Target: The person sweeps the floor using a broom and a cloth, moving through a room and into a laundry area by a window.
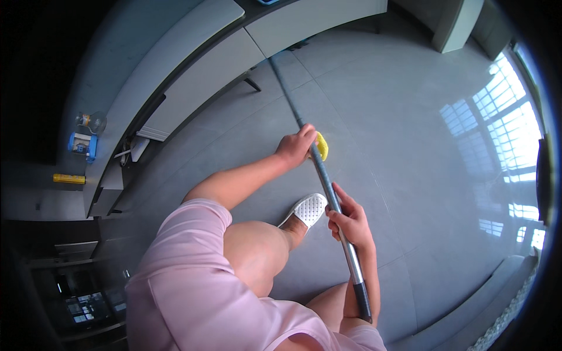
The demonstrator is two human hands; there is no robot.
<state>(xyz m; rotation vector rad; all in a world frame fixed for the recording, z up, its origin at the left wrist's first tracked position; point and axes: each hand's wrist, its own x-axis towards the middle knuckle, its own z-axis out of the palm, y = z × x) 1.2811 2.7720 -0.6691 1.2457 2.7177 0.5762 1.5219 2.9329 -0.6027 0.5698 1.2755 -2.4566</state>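
A long metal pole point(327, 182), likely a mop or broom handle, slants across the view. My left hand point(298, 147) is wrapped around its middle. A yellow cloth or sponge-like thing point(322, 147) shows just behind that hand; whether the hand holds it too, I cannot tell. Lower down, my right hand point(351, 221) grips the pole with the forefinger stretched along it. The pole's black end grip point(362, 302) lies by my right forearm. Its far end runs under a low cabinet point(215, 79), so the head is hidden.
Grey floor tiles point(373, 118) reflect a barred window. One cabinet leg point(252, 84) stands near the pole. On the cabinet top are a blue-framed container point(83, 145), a clear jar point(97, 122) and a yellow can point(69, 178). My foot wears a white perforated shoe point(311, 209).
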